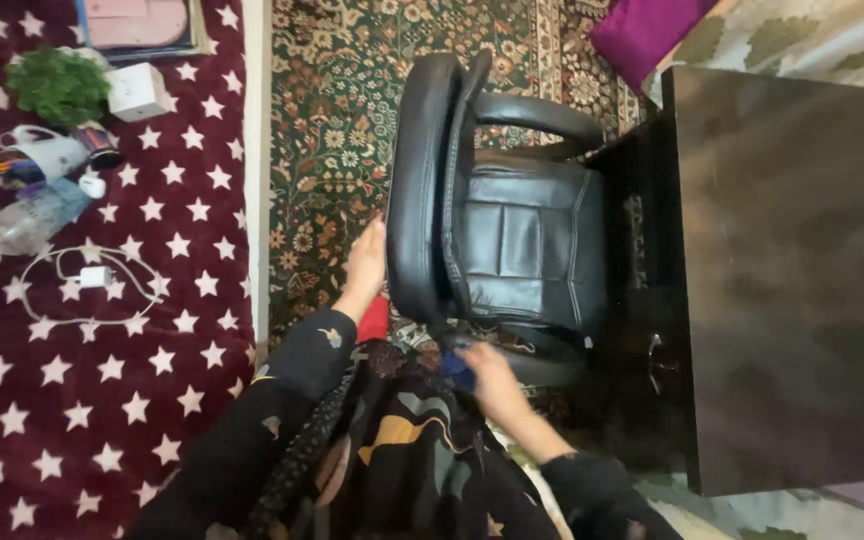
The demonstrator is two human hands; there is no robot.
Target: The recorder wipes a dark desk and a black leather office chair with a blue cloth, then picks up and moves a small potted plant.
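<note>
A black leather office chair fills the centre of the frame, its padded backrest toward the left and its seat pushed close against a dark glossy worktop that takes up the right side. Only a thin gap shows between the chair's right edge and the worktop's front; the open room lies to the left, a strip of patterned green-and-red carpet running from the top of the frame down to the person's sleeve. Further left, a maroon blanket with white stars covers the floor, carrying a small green plant, a white box, a white mug, a clear plastic bottle and a white charger with its cable. A purple cushion lies at the upper right. The left hand stretches forward from a dark sleeve, fingers together and flat against the outer edge of the backrest. The right hand, low in the centre, is closed around a blue cloth pressed at the chair's lower armrest.
</note>
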